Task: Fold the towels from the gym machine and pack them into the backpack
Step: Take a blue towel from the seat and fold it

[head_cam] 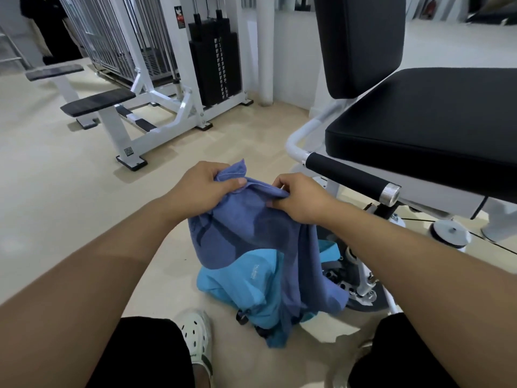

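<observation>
A blue-purple towel (251, 228) hangs from both my hands above the floor. My left hand (205, 186) grips its upper left corner, bunched in the fingers. My right hand (299, 197) pinches the top edge a little to the right. The cloth drapes down over a light blue backpack (246, 287) that lies on the floor between my feet, hiding the backpack's upper part and its opening. No other towel shows on the gym machine's black seat (419, 127).
The machine's padded handle (347, 175) and white frame stand close on the right. Its base and bolts (361, 284) sit right beside the backpack. A weight-stack machine (215, 63) and benches (98, 103) are at the back left. A person in black (53, 29) stands far left.
</observation>
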Demonstrator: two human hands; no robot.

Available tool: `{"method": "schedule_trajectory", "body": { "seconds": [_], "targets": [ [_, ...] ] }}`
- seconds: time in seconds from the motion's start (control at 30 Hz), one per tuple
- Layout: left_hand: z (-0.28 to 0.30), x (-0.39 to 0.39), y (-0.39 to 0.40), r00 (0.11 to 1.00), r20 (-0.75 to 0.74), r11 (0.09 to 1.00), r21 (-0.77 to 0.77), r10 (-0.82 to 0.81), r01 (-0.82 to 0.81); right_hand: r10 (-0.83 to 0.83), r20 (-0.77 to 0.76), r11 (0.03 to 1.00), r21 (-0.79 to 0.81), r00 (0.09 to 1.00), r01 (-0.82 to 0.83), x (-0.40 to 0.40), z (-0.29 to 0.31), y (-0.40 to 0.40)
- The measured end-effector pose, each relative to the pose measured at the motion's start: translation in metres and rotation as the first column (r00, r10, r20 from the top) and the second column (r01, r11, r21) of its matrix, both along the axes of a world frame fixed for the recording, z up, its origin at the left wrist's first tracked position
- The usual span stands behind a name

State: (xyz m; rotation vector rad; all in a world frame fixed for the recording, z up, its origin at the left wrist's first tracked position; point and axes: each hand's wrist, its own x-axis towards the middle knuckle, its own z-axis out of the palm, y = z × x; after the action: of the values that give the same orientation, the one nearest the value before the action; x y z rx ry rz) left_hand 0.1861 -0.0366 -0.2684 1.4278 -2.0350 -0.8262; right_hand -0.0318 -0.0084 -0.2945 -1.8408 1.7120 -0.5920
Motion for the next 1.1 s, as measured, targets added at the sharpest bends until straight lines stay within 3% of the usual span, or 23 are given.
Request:
{"method": "schedule_trajectory", "body": {
  "seconds": [0.23, 0.47, 0.57, 0.67, 0.8, 0.93, 1.1],
  "targets": [
    [-0.013, 0.014, -0.017, 0.961, 0.008, 0.961, 0.036, 0.276, -0.276, 0.055, -0.315, 0.961, 0.273, 0.947, 0.035, -0.021, -0.04, -0.013],
    [-0.038, 0.055, -0.026, 0.819, 0.041, 0.814, 0.082, 0.573, -0.574, 0.056, -0.382, 0.929, 0.358, 0.922, 0.092, -0.028, -0.046, -0.01],
    [-0.039, 0.055, -0.025, 0.777, -0.067, 0.777, 0.142, 0.626, -0.613, 0.014, -0.245, 0.925, 0.37, 0.969, 0.08, -0.021, -0.041, -0.01],
    [-0.038, 0.046, -0.024, 0.804, -0.208, 0.825, 0.243, 0.558, -0.51, -0.09, 0.012, 0.918, 0.39, 0.996, 0.078, -0.009, -0.028, -0.007],
    [-0.033, 0.014, -0.01, 0.914, -0.225, 0.91, 0.326, 0.337, -0.256, -0.139, 0.31, 0.922, 0.387, 0.941, 0.009, 0.009, -0.013, -0.005],
    [-0.028, -0.013, 0.003, 0.898, -0.343, 0.895, 0.432, 0.276, -0.111, -0.136, 0.533, 0.93, 0.36, 0.835, -0.079, 0.019, -0.012, -0.008],
    [-0.032, -0.021, 0.01, 0.843, -0.416, 0.85, 0.52, 0.341, -0.087, -0.085, 0.589, 0.93, 0.336, 0.804, -0.148, 0.024, -0.014, -0.006]
  ]
}}
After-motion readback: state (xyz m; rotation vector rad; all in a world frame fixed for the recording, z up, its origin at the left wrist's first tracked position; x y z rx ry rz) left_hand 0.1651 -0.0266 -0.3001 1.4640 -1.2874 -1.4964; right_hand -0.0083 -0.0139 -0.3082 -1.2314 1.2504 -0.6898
